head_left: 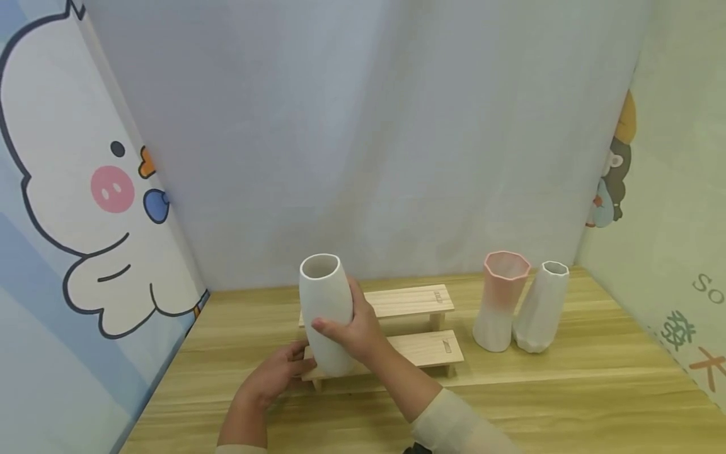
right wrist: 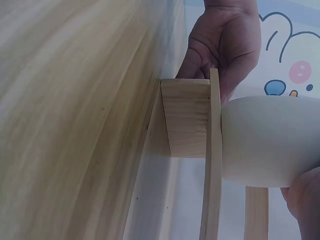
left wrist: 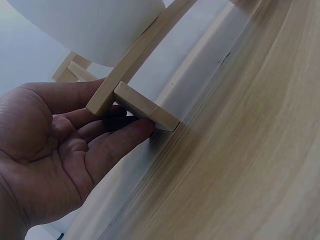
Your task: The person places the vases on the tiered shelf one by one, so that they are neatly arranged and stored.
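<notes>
A tall white vase (head_left: 326, 302) stands upright at the left end of the front wooden riser (head_left: 422, 349). My right hand (head_left: 358, 328) grips it from the right side, thumb across the front. The left wrist view shows the vase's rounded base (left wrist: 100, 30) right at the board. My left hand (head_left: 278, 372) holds the left end of this riser, fingers around the board end and its leg (left wrist: 147, 107). In the right wrist view, the left hand (right wrist: 227, 45) is behind the leg, and part of the right hand (right wrist: 306, 200) shows against the vase.
A taller wooden riser (head_left: 405, 301) stands just behind the front one, partly hidden by the vase and right hand. To the right, a pink-and-white vase (head_left: 501, 302) and a white faceted vase (head_left: 542, 309) stand close together on the wooden table (head_left: 595, 378). Printed curtains surround the table.
</notes>
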### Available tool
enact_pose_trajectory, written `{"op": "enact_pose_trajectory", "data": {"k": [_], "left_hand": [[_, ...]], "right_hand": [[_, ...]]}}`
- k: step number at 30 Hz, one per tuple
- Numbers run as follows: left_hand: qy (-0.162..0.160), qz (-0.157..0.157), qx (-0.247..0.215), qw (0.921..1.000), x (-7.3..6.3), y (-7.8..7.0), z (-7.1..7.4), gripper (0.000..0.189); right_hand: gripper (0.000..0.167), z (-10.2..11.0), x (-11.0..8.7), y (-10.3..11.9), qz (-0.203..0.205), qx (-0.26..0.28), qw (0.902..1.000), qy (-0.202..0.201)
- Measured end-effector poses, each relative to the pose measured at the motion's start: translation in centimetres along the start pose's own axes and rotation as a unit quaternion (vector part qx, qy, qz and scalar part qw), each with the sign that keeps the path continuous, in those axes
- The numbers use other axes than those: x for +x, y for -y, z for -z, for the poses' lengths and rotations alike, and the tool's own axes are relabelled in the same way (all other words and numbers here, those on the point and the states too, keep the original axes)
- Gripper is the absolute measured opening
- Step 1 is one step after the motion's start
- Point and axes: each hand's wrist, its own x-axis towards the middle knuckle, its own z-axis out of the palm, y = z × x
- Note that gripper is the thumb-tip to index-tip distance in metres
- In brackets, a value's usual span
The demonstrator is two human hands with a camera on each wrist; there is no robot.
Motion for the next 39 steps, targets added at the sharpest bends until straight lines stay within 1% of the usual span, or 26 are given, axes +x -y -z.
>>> {"op": "enact_pose_trajectory", "data": {"k": [9,12,17,20,23,26,29,33,35,39], "left_hand": [[0.001,0.0,0.0,1.0,0.0,0.0,0.1,0.067],[0.0,0.0,0.0,1.0,0.0,-0.1,0.0,0.067],[-0.003,0.003,0.0,1.0,0.0,-0.4,0.0,0.068],[-0.001,0.003,0.003,1.0,-0.1,-0.4,0.0,0.07],[-0.001,0.004,0.005,1.0,-0.2,-0.4,0.0,0.07],[-0.005,0.006,0.006,0.9999,-0.3,-0.4,0.0,0.069],[-0.011,0.006,0.008,0.9999,-0.3,-0.5,-0.1,0.07],[-0.013,0.005,0.012,0.9998,-0.2,-0.5,-0.2,0.07],[-0.013,0.005,0.014,0.9998,-0.2,-0.4,-0.2,0.07],[-0.018,0.006,0.016,0.9997,-0.2,-0.3,-0.2,0.07]], "right_hand": [[0.089,0.3,0.1,-0.2,0.001,-0.005,1.0,0.008],[0.093,0.5,0.1,0.0,-0.002,-0.004,0.9999,0.016],[0.107,1.2,0.1,0.4,0.0,0.005,0.9988,0.048],[0.114,1.6,-0.2,0.6,-0.002,0.001,0.9986,0.054],[0.118,2.1,-0.6,0.9,-0.001,-0.012,0.9984,0.055],[0.117,2.8,-1.1,1.2,0.017,-0.031,0.9973,0.065],[0.113,3.7,-1.6,1.3,0.053,-0.05,0.9948,0.071],[0.109,5.1,-2.3,1.2,0.102,-0.073,0.9898,0.066],[0.108,5.7,-2.7,1.1,0.117,-0.087,0.9872,0.065],[0.107,7.1,-3.6,1.2,0.129,-0.107,0.9839,0.062]]}}
